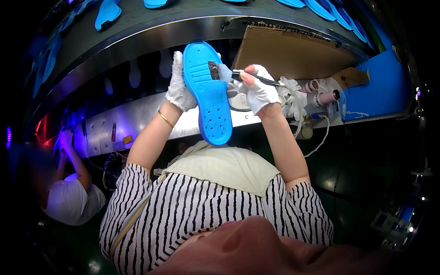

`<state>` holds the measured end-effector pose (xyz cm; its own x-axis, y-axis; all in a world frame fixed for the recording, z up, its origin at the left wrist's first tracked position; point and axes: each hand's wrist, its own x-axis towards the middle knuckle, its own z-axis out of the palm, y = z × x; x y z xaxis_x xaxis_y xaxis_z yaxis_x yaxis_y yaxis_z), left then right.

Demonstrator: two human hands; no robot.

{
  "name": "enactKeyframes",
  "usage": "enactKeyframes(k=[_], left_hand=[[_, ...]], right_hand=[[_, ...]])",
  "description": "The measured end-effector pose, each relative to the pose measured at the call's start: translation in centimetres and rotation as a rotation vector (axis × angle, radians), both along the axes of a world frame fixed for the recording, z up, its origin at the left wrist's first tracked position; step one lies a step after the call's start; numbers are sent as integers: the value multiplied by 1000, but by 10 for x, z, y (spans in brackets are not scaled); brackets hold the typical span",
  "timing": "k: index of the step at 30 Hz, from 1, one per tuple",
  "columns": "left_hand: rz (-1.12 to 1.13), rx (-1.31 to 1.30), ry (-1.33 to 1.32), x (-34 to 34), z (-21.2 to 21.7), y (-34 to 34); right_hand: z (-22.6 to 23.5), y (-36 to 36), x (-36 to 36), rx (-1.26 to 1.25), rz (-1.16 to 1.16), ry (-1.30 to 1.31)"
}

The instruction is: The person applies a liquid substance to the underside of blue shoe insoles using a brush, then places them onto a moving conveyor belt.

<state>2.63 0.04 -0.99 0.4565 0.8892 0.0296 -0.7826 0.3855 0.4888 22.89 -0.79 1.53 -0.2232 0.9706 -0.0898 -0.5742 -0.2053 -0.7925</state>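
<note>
A bright blue shoe sole (207,98) stands nearly upright in front of me, its face with grooves and small holes turned toward me. My left hand (179,87), in a white glove, grips it along the left edge. A flat brush (224,72) with dark bristles and a pale ferrule touches the sole's upper right part. My right hand (262,91) pinches its thin dark handle between bare thumb and fingertip; the rest of that hand is gloved in white. The fingers behind the sole are partly hidden.
A conveyor (183,13) carrying several blue soles (108,13) curves across the back. Right of my hands are a cardboard box (288,52), white gloves (295,104) and a pink bottle (326,97). A metal bench (103,133) runs leftward, where a co-worker (73,197) sits.
</note>
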Motion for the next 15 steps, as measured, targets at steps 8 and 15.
enactKeyframes(k=[8,15], left_hand=[[270,-236,153,3,12,-23],[263,-185,-44,4,9,-36]], right_hand=[[18,-5,-21,1251,-109,-745],[19,-26,-8,1010,18,-722]])
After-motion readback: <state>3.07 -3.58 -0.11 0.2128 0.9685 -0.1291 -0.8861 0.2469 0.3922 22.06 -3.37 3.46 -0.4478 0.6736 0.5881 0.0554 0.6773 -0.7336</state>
